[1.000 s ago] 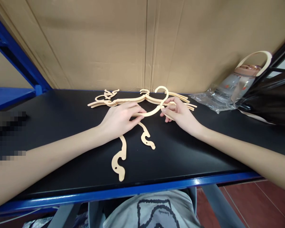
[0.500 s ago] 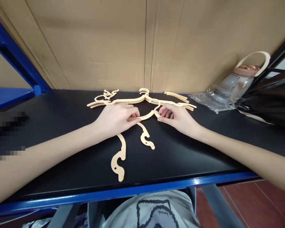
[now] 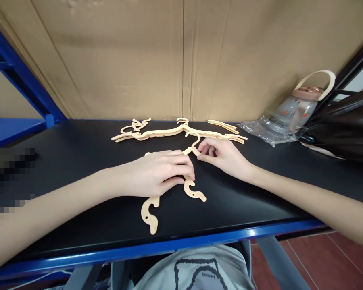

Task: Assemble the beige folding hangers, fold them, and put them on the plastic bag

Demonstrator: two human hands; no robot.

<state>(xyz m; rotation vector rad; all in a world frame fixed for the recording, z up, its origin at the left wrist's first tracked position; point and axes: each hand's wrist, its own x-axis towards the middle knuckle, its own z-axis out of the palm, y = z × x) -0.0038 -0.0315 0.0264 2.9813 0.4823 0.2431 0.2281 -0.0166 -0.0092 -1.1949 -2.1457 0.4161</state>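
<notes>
A cream plastic folding clothes hanger (image 3: 196, 141) lies in front of me, its hook pointing away. My right hand (image 3: 222, 155) pinches its right arm near the centre joint. Its left arm runs under my left hand (image 3: 166, 171), which hides most of it. The left fingers are closed on a loose hanger arm (image 3: 194, 192), whose curved end sticks out past the fingertips. A second loose hanger arm (image 3: 149, 215) with a hooked end lies nearer the front edge, its upper part hidden by my left hand.
Finished-looking hangers (image 3: 163, 131) lie stacked behind. Small hook pieces (image 3: 139, 125) sit at back left, thin strips (image 3: 224, 126) at back right. A bottle (image 3: 299, 108), clear plastic wrap (image 3: 266, 131) and black bag (image 3: 347, 125) stand right on the black tabletop (image 3: 245, 213); cardboard (image 3: 124, 60) rises behind.
My left hand has left the hanger's left arm and come toward me onto a loose hanger arm, which has shifted slightly right and nearer. My right hand keeps its pinch on the hanger.
</notes>
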